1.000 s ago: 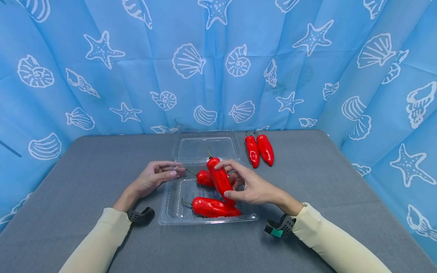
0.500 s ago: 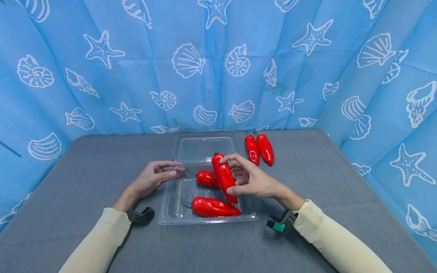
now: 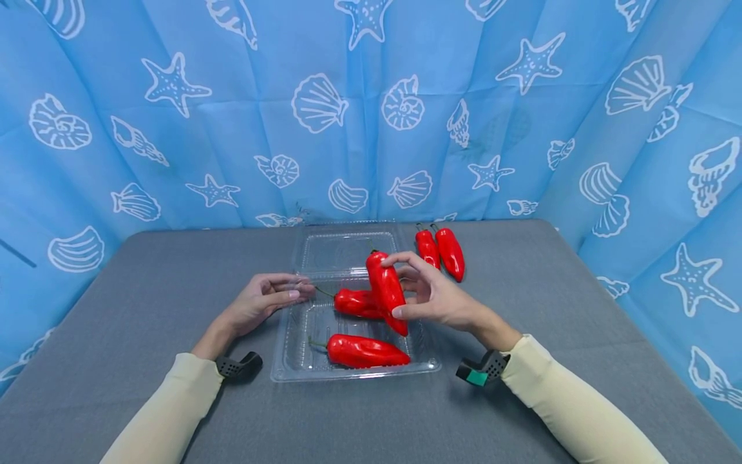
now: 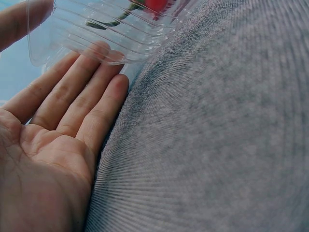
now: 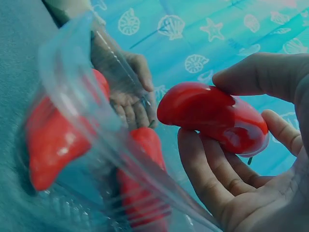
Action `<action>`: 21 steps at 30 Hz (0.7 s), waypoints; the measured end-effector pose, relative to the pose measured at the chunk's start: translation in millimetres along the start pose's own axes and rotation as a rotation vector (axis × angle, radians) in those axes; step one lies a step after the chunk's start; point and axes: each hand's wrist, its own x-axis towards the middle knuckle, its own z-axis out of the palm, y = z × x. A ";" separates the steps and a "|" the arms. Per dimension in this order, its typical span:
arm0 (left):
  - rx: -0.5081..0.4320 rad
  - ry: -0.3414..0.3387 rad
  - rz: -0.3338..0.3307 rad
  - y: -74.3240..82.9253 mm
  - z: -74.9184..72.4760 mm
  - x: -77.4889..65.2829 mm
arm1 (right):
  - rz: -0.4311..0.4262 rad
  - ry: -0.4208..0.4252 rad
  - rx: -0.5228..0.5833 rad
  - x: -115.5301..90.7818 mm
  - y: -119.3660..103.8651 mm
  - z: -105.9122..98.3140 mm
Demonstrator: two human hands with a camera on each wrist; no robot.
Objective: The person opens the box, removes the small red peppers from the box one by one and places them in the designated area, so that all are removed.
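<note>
My right hand holds a glossy red pepper between thumb and fingers. This pepper is tilted, its stem end toward the back, above the right part of a clear plastic container. Inside the container lie two more red peppers: a front one and a middle one, which the held pepper partly covers. At the container's left side, my left hand has its straight fingers against the clear wall. In the left wrist view those fingers touch the wall from outside, palm upward.
The container's clear hinged lid lies open behind it. Two red peppers, a left one and a right one, lie on the grey table at the back right. A blue shell-patterned curtain hangs behind.
My right hand has moved right and slightly toward the back, carrying the pepper with it. My left hand has stayed still at the container's side.
</note>
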 end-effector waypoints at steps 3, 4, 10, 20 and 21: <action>0.002 -0.004 0.005 -0.2 -0.3 0.2 | -0.010 0.022 -0.009 -0.5 -1.5 -5.1; 0.002 -0.004 0.005 -0.1 -0.3 0.2 | -0.016 0.030 -0.012 -0.7 -2.1 -7.4; -0.002 0.001 0.001 0.6 -0.6 0.3 | -0.033 0.096 -0.012 -1.4 -5.6 -25.5; 0.011 0.002 -0.005 1.1 0.9 -0.1 | 0.010 0.247 -0.020 -7.2 -2.0 -66.3; 0.014 0.004 -0.007 1.0 0.8 -0.1 | 0.020 0.265 -0.015 -8.1 -1.5 -69.6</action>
